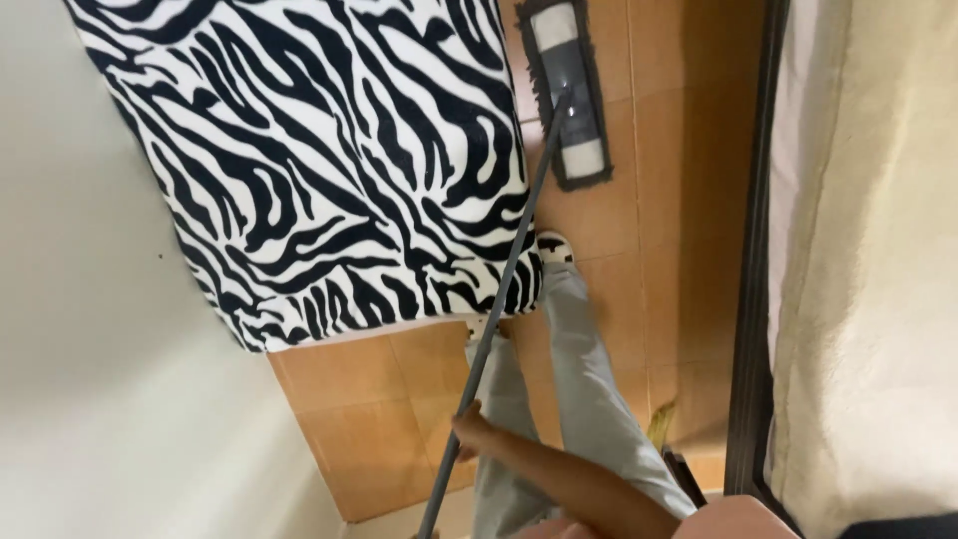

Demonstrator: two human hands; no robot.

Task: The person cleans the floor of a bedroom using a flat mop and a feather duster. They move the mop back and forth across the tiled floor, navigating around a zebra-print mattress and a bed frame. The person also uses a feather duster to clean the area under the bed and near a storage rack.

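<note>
My right hand (471, 431) grips the thin grey mop handle (509, 274) low in the view, with my bare forearm reaching in from the lower right. The handle runs up and to the right, to a flat rectangular mop head (571, 95) with a dark fringed edge. The mop head lies flat on the orange tiled floor (659, 200), close beside the zebra-striped bed cover (319, 160). My legs in light grey trousers (584, 379) stand beside the handle, one patterned shoe (555, 247) touching the cover's edge. My left hand is out of sight.
A white wall (90, 349) fills the left side. The zebra-striped cover hangs over the bed's corner. A dark vertical frame (753, 299) and cream fabric (878, 260) line the right side. Orange tiles show between the bed and the frame.
</note>
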